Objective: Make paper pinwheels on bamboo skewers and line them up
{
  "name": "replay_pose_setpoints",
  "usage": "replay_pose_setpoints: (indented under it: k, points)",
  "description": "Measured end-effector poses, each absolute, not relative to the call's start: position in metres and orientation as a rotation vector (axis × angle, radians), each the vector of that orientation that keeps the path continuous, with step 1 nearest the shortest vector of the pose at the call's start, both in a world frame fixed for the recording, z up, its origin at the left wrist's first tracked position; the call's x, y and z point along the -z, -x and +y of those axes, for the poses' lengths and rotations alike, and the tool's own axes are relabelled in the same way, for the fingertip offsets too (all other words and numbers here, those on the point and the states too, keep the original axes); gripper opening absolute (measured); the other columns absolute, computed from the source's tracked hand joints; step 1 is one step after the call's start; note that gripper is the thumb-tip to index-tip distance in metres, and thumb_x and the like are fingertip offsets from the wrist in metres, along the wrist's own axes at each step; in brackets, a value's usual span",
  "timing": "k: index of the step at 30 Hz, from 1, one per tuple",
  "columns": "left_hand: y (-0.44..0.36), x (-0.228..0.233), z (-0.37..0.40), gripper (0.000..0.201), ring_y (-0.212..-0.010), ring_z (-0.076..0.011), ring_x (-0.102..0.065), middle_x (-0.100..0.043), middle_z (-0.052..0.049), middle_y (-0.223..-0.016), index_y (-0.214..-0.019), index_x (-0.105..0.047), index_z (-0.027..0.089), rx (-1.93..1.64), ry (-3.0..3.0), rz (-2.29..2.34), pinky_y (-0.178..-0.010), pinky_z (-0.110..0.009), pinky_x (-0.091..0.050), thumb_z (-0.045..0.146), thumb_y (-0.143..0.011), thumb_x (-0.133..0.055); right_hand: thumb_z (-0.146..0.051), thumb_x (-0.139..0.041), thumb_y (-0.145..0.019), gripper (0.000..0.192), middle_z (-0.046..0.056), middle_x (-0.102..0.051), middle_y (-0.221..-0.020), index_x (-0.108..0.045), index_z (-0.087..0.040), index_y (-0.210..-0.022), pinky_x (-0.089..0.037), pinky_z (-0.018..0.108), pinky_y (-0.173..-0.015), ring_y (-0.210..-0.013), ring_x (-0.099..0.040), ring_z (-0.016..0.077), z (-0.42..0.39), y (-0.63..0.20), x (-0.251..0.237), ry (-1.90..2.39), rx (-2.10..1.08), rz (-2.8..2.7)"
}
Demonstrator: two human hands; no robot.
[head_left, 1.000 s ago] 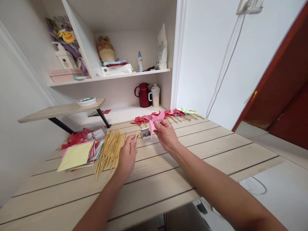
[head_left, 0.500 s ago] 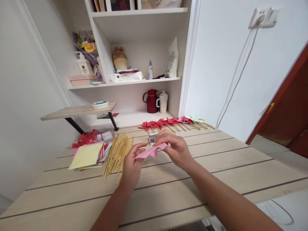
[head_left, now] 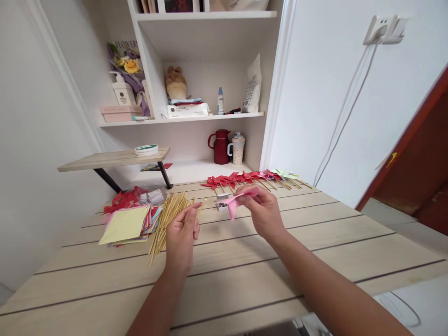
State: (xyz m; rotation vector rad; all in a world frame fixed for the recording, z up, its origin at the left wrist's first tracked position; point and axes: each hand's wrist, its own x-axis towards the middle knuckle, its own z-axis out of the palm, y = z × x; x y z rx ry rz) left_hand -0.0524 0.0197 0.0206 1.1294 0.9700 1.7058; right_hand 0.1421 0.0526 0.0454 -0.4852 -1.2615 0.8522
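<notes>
My right hand (head_left: 262, 211) holds a folded pink paper pinwheel (head_left: 238, 199) just above the wooden table (head_left: 315, 233). My left hand (head_left: 182, 235) pinches a thin wooden stick (head_left: 200, 208) that points up toward the pinwheel. A small open box of pins (head_left: 221, 202) sits on the table just behind the pinwheel. A heap of wooden sticks (head_left: 168, 218) lies to the left of my left hand.
A stack of coloured paper squares (head_left: 126, 223) lies left of the sticks. A row of finished pinwheels (head_left: 252, 178) lines the table's far edge. Behind stand a red jug (head_left: 220, 146), a mug (head_left: 237, 148) and white shelves (head_left: 182, 119). A small raised shelf (head_left: 112, 159) is at left.
Both hands held the pink pinwheel together half a second ago; now they have parted, the right keeping the pinwheel and lifting it, the left drawing back with a stick.
</notes>
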Motion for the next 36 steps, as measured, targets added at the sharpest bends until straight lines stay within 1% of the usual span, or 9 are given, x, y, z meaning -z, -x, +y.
replay_pose_setpoints:
  k: [3,6,12,17,20,24,29,33,36]
  points:
    - [0.055,-0.021,0.022,0.048,-0.055,-0.0068,-0.031,-0.036,0.007,-0.06,-0.11,-0.072,0.016,-1.704,-1.077,0.929,-0.051,-0.019,-0.028,0.053,-0.079,-0.075,-0.025,-0.076,-0.079,0.002,0.001,-0.069,-0.08,-0.074,-0.026,-0.079,-0.054,0.032,-0.069,-0.075,-0.063,0.0171,0.049,-0.138,-0.044,0.503,-0.862,-1.339]
    - [0.055,-0.022,0.022,0.044,-0.057,-0.0064,-0.032,-0.037,0.006,-0.062,-0.105,-0.073,0.015,-1.693,-1.05,0.928,-0.052,-0.017,-0.028,0.049,-0.077,-0.078,-0.025,-0.074,-0.081,0.001,0.001,-0.069,-0.08,-0.074,-0.024,-0.081,-0.053,0.032,-0.069,-0.076,-0.063,0.0168,0.048,-0.137,-0.042,0.525,-0.828,-1.422]
    - [0.05,-0.031,0.013,0.041,-0.047,-0.0042,-0.018,-0.032,0.009,-0.06,-0.104,-0.066,0.016,-1.564,-1.041,0.795,-0.042,-0.018,-0.013,0.054,-0.088,-0.064,-0.021,-0.067,-0.089,0.008,0.003,-0.07,-0.082,-0.074,-0.024,-0.087,-0.049,0.032,-0.069,-0.081,-0.062,0.0179,0.046,-0.136,-0.04,0.493,-0.609,-1.664]
    - [0.048,-0.031,0.009,0.036,-0.045,-0.0047,-0.018,-0.034,0.009,-0.059,-0.11,-0.058,0.02,-1.422,-1.11,0.752,-0.042,-0.019,-0.012,0.051,-0.091,-0.061,-0.012,-0.063,-0.09,0.015,0.004,-0.071,-0.082,-0.074,-0.023,-0.09,-0.049,0.032,-0.067,-0.082,-0.062,0.0184,0.04,-0.135,-0.042,0.376,-0.382,-1.809]
    - [0.049,-0.026,0.01,0.035,-0.046,-0.0059,-0.021,-0.035,0.009,-0.059,-0.11,-0.054,0.022,-1.395,-1.187,0.785,-0.043,-0.02,-0.014,0.052,-0.092,-0.057,-0.011,-0.063,-0.091,0.017,0.004,-0.073,-0.082,-0.074,-0.023,-0.094,-0.052,0.034,-0.073,-0.084,-0.063,0.0189,0.039,-0.135,-0.043,0.301,-0.316,-1.835]
    - [0.048,-0.017,0.011,0.034,-0.05,-0.0086,-0.029,-0.036,0.007,-0.06,-0.101,-0.056,0.022,-1.432,-1.48,0.977,-0.048,-0.022,-0.021,0.055,-0.093,-0.053,-0.011,-0.065,-0.091,0.017,0.003,-0.074,-0.08,-0.074,-0.024,-0.096,-0.054,0.037,-0.077,-0.084,-0.064,0.0188,0.039,-0.135,-0.045,0.25,-0.268,-1.824]
    - [0.046,-0.014,0.009,0.037,-0.059,-0.0133,-0.042,-0.05,0.002,-0.068,-0.103,-0.062,0.021,-1.379,-1.8,1.121,-0.057,-0.026,-0.03,0.053,-0.097,-0.046,-0.012,-0.063,-0.092,0.019,0.003,-0.075,-0.079,-0.075,-0.026,-0.097,-0.055,0.038,-0.078,-0.083,-0.065,0.019,0.037,-0.135,-0.048,0.212,-0.221,-1.83]
    - [0.046,-0.017,0.007,0.036,-0.056,-0.0132,-0.036,-0.041,0.005,-0.063,-0.112,-0.062,0.021,-1.43,-1.744,1.169,-0.055,-0.027,-0.027,0.049,-0.097,-0.045,-0.01,-0.064,-0.091,0.019,0.002,-0.075,-0.078,-0.075,-0.025,-0.095,-0.055,0.037,-0.077,-0.081,-0.066,0.0185,0.035,-0.135,-0.051,0.215,-0.193,-1.8]
    - [0.047,-0.018,0.005,0.027,-0.055,-0.013,-0.036,-0.043,0.005,-0.063,-0.105,-0.063,0.022,-1.456,-1.787,1.189,-0.055,-0.026,-0.027,0.042,-0.095,-0.049,-0.007,-0.065,-0.09,0.022,0.002,-0.075,-0.078,-0.075,-0.025,-0.096,-0.055,0.037,-0.075,-0.081,-0.065,0.0182,0.034,-0.137,-0.052,0.216,-0.172,-1.766]
